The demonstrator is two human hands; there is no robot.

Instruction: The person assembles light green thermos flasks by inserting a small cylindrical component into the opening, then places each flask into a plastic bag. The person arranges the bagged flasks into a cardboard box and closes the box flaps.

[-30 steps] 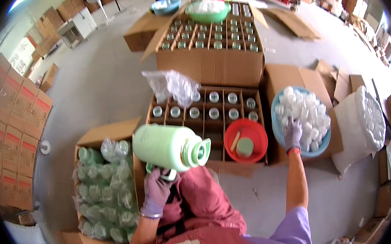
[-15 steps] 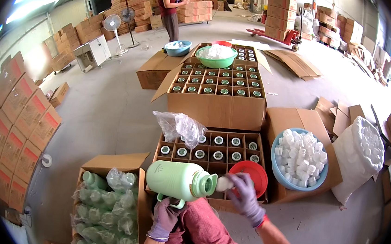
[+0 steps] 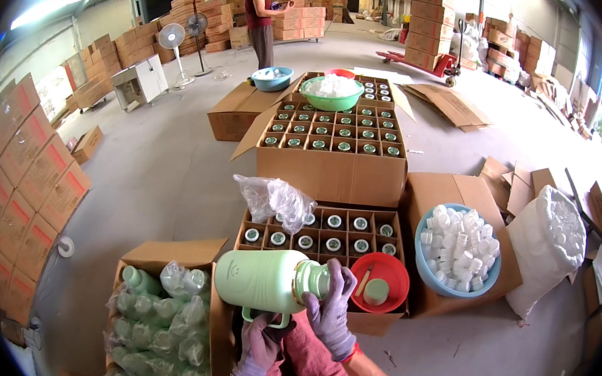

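A pale green vacuum jug [image 3: 264,279] lies tilted on its side above my lap, its mouth toward the right. My left hand [image 3: 259,343], in a grey glove, is closed round the jug's handle from below. My right hand [image 3: 333,307], also gloved, is at the jug's mouth with its fingers bent over the rim; anything inside the fingers is hidden. To the right of it, a red bowl [image 3: 399,275] holds a pale green cup-like lid [image 3: 376,291] and a thin stick-like piece. The bowl rests on an open carton [image 3: 368,324] of divided cells with white-capped bottles.
At left stands a carton [image 3: 174,250] of plastic-wrapped green jugs. A blue basin [image 3: 423,264] of white caps sits on a box at right, beside a white sack [image 3: 533,280]. Ahead are another divided carton [image 3: 330,176] and a green basin [image 3: 331,105]. A person [image 3: 261,27] stands far back.
My right hand has moved left from above the red bowl onto the jug's mouth. The whitish piece it held is out of sight. The lid in the bowl has come into view.
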